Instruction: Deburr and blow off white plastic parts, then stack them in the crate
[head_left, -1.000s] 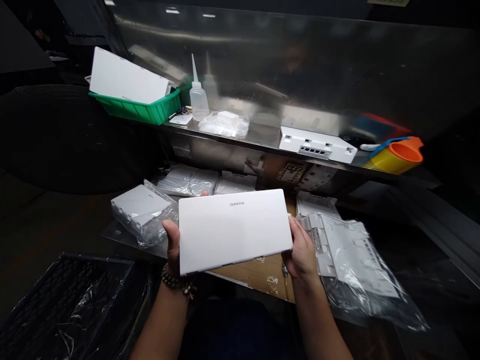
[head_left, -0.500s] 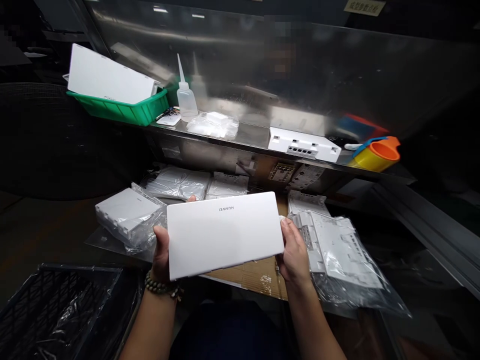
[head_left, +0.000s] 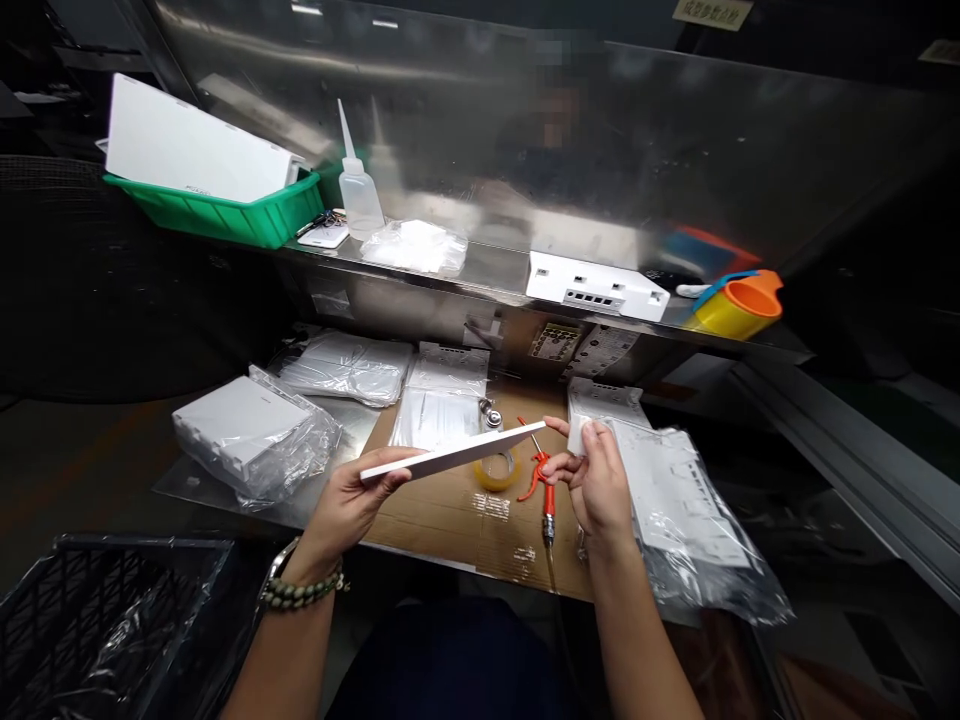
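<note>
Tilted almost edge-on above the brown cardboard sheet (head_left: pixel 450 515) on the tabletop, a thin flat white plastic panel (head_left: pixel 457 458) is gripped at its left end by the left hand (head_left: pixel 352 500) and pinched at its far right corner by the fingers of the right hand (head_left: pixel 596 480). A yellowish roll of clear tape (head_left: pixel 496 472) and a red-handled air blow gun (head_left: pixel 541 478) are seen on the cardboard beneath it, while a white box in a clear plastic bag (head_left: pixel 244 440) is seen to the left.

Place: factory assembly station — electronics packing
Signs: steel shelf (head_left: pixel 480 275) above the table; on it a green bin (head_left: pixel 217 215) and solvent bottle (head_left: pixel 358 190); below it, bagged white housings (head_left: pixel 247 440)
</note>
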